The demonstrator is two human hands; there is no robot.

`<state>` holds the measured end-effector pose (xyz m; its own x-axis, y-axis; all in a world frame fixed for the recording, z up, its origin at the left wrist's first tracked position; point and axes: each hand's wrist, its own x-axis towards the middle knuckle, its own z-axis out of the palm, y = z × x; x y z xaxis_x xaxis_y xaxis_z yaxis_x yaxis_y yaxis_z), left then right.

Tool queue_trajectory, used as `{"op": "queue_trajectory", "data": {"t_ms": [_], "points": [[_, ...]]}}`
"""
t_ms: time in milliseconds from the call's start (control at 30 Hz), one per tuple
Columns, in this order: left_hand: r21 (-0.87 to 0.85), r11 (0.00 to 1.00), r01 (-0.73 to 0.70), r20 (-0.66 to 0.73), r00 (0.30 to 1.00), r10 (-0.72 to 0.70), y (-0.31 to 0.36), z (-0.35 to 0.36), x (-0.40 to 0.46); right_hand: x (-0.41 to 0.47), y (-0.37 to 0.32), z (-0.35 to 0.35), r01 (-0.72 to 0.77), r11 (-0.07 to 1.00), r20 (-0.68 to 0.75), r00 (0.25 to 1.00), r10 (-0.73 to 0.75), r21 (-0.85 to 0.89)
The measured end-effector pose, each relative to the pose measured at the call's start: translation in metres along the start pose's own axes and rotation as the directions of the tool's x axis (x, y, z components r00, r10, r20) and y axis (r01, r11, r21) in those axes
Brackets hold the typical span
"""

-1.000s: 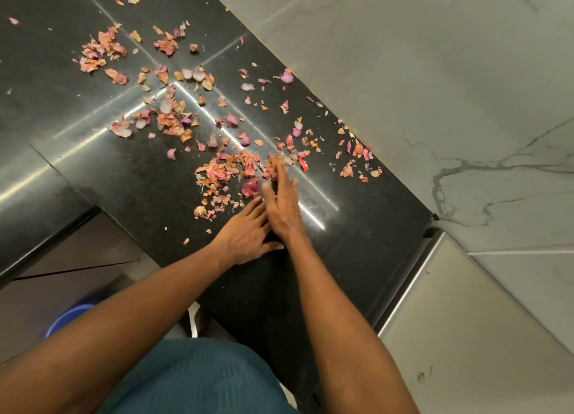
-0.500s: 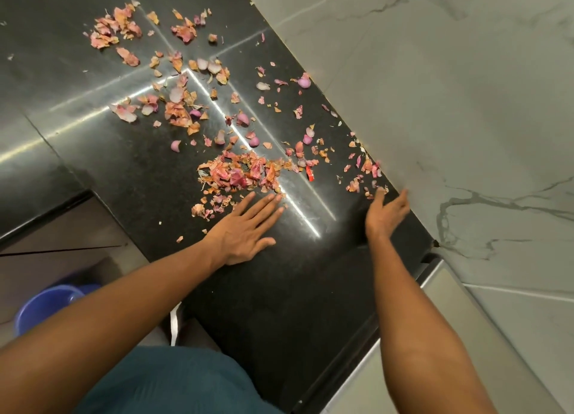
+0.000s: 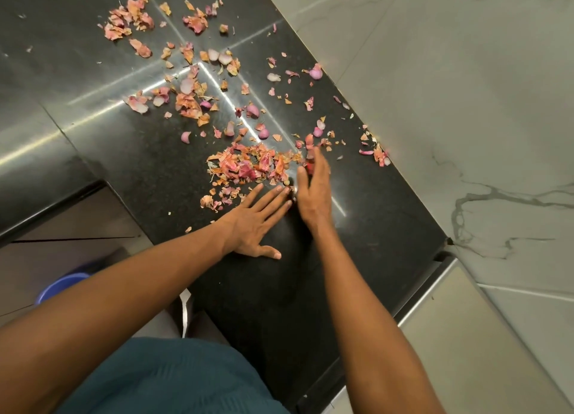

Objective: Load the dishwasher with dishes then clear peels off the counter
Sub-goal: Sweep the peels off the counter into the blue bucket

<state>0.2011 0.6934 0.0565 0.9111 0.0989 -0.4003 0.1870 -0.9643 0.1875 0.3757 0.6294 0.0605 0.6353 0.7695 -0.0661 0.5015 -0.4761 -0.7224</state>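
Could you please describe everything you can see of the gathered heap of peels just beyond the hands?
The heap of peels is a loose mound of thin, papery flakes, pink, orange and pale tan, like dry onion skins. It lies on the polished black counter, denser than the scattered peels farther away. The left hand lies flat just short of it, fingertips at its near edge; the right hand stands on edge against its right side. Small crumbs trail off at its near left.
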Motion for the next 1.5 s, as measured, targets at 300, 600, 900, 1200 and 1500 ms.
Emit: {"op": "queue_trajectory", "data": {"t_ms": [300,600,900,1200,1500], "points": [[0.003,1.000,-0.003,0.068,0.998,0.003,-0.002,-0.002,0.003,0.032,0.005,-0.026,0.038,0.999,-0.319,0.947,-0.044,-0.027],[0.019,1.000,-0.001,0.054,0.999,0.000,0.000,-0.005,0.001,0.073,0.091,-0.076,-0.311,0.931,-0.239,0.934,0.264,-0.190],[0.003,1.000,0.023,0.065,0.998,-0.023,0.001,-0.008,0.001,0.029,0.010,-0.002,0.179,0.974,-0.008,0.983,-0.182,-0.138],[-0.016,1.000,0.004,0.073,0.997,-0.003,0.000,-0.010,0.001,0.083,0.014,-0.032,-0.029,0.999,-0.344,0.938,0.042,0.042],[-0.023,1.000,0.009,0.058,0.998,-0.008,-0.001,-0.012,0.000,0.117,0.042,-0.034,-0.163,0.935,-0.114,0.984,0.133,-0.316]]}}
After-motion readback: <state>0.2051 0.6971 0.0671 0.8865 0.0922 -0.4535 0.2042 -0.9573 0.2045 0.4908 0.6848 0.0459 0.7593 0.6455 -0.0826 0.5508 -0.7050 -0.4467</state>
